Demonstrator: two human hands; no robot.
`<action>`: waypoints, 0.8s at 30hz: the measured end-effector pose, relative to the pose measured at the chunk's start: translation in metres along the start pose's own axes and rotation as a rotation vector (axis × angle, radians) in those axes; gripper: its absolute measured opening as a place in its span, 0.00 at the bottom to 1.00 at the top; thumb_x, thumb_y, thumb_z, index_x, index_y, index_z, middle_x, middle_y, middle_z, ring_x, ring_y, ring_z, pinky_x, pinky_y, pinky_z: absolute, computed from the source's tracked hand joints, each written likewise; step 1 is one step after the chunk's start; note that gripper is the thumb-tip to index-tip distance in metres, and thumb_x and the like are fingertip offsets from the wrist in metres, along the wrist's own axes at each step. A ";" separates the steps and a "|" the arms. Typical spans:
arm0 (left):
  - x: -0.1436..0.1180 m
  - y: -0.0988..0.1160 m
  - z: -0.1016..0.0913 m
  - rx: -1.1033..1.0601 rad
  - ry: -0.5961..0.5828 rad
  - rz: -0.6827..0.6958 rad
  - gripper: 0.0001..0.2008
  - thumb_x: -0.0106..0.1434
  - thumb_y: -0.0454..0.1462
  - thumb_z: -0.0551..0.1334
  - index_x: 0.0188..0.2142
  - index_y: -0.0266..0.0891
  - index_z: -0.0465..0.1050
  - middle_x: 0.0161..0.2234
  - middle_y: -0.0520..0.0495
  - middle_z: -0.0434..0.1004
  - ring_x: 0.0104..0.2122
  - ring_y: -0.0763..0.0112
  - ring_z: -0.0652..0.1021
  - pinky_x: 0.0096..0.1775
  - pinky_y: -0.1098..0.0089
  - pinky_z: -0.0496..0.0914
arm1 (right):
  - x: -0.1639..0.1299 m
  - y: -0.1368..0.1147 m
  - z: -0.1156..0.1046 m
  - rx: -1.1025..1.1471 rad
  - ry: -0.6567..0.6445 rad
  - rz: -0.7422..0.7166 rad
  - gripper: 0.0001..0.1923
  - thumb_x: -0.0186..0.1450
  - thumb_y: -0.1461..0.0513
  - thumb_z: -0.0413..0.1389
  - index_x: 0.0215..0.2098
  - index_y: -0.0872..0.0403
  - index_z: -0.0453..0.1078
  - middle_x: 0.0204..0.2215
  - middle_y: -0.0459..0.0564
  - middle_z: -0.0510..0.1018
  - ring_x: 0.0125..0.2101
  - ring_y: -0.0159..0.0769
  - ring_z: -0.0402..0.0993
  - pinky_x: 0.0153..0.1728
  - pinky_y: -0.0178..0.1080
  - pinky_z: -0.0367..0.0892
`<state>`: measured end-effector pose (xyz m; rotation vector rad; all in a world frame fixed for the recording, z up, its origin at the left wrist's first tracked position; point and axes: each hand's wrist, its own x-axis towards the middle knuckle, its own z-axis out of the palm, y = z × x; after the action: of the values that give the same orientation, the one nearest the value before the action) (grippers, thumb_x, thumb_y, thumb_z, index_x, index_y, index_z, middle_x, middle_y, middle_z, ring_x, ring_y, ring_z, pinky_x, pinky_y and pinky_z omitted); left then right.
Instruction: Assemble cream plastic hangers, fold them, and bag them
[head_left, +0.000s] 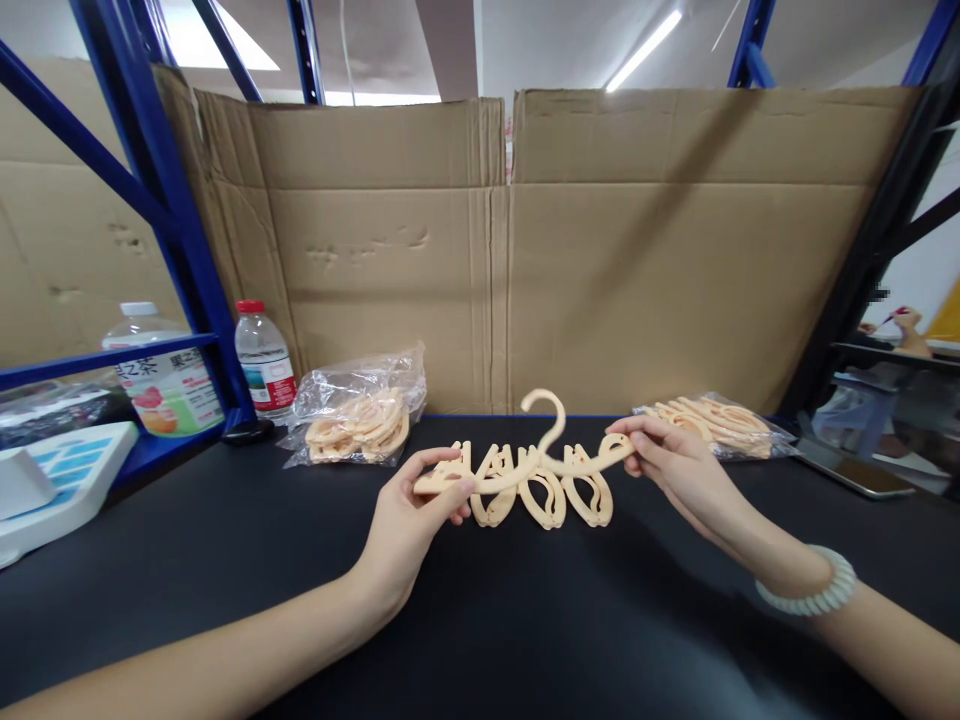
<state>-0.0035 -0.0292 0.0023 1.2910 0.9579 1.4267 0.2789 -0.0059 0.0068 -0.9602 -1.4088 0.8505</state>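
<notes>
You are holding peach plastic hanger (536, 478) just above black table (225, 560), hook pointing up, loops hanging under bar. Your left hand (412, 525) is pinching left end, grip closed on it between thumb and fingers. Your right hand (675, 465) is pinching right end, grip clenched there too; bead bracelet (814, 590) sitting on that wrist. Bag of same hangers (360, 415) lying behind on left, another bag (712, 422) on right. Two bottles (262, 365) standing far left, cardboard wall (600, 250) behind.

Two bare forearms, no sleeves visible; right wrist at lower right of the frame wears a pale beaded bracelet (808, 592), possibly jade-green.
</notes>
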 end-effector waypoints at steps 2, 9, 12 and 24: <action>0.000 -0.001 0.001 -0.014 -0.011 -0.002 0.21 0.51 0.38 0.71 0.43 0.34 0.69 0.23 0.54 0.73 0.23 0.77 0.72 0.26 0.77 0.67 | -0.001 0.002 0.002 -0.035 0.024 -0.026 0.14 0.61 0.52 0.56 0.35 0.55 0.71 0.22 0.44 0.67 0.22 0.28 0.61 0.22 0.34 0.60; -0.003 -0.005 0.006 -0.010 -0.097 0.000 0.21 0.53 0.40 0.70 0.44 0.34 0.68 0.24 0.53 0.73 0.22 0.77 0.72 0.26 0.76 0.67 | -0.017 -0.006 0.025 0.147 -0.009 0.087 0.21 0.57 0.52 0.62 0.42 0.52 0.62 0.27 0.42 0.69 0.22 0.27 0.65 0.24 0.33 0.64; -0.005 -0.006 0.007 0.049 -0.120 -0.005 0.19 0.52 0.41 0.70 0.40 0.34 0.69 0.22 0.53 0.72 0.21 0.76 0.71 0.24 0.75 0.66 | -0.023 -0.008 0.033 0.171 -0.118 0.122 0.23 0.57 0.53 0.63 0.43 0.51 0.58 0.25 0.41 0.70 0.22 0.28 0.66 0.25 0.34 0.65; -0.007 -0.006 0.009 0.077 -0.171 -0.004 0.16 0.52 0.43 0.70 0.35 0.35 0.71 0.23 0.52 0.72 0.21 0.76 0.71 0.24 0.73 0.68 | -0.040 -0.026 0.043 -0.148 -0.602 0.002 0.13 0.66 0.56 0.54 0.47 0.50 0.73 0.46 0.51 0.75 0.43 0.37 0.73 0.45 0.43 0.70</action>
<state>0.0057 -0.0347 -0.0040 1.4419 0.9065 1.2646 0.2339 -0.0511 0.0121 -0.8481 -2.0053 1.1037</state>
